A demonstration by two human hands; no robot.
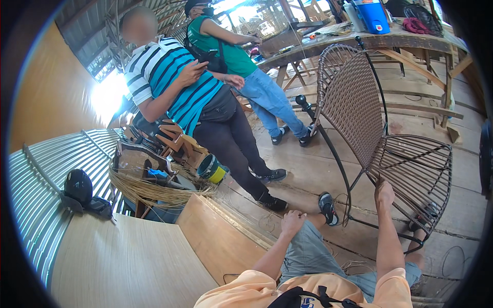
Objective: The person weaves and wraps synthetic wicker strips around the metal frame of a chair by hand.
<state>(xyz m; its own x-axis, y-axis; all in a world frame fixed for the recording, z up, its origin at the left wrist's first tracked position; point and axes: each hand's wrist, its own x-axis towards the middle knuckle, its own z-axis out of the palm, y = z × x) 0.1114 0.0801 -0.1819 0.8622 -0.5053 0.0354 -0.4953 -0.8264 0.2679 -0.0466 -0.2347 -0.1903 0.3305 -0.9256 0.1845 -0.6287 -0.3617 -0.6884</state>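
In front of me, to the right, stands a tilted chair (346, 87) with a black metal frame. Brown strands cover its backrest in a tight weave, while the seat (411, 164) has spaced strands running across it. My right hand (384, 196) is closed at the seat's near side edge, close to where seat and backrest meet; its fingertips are partly hidden. My left hand (294, 224) lies over my bent knee, holding nothing, its fingers resting on the grey-blue shorts (308, 251).
Two people stand ahead, one in a striped shirt (177, 77) holding a phone, one in green (226, 46). A long wooden table (426, 43) carries a blue cooler (372, 15). Left are a cane bundle (138, 192), a bucket (211, 169) and wooden boards (128, 251).
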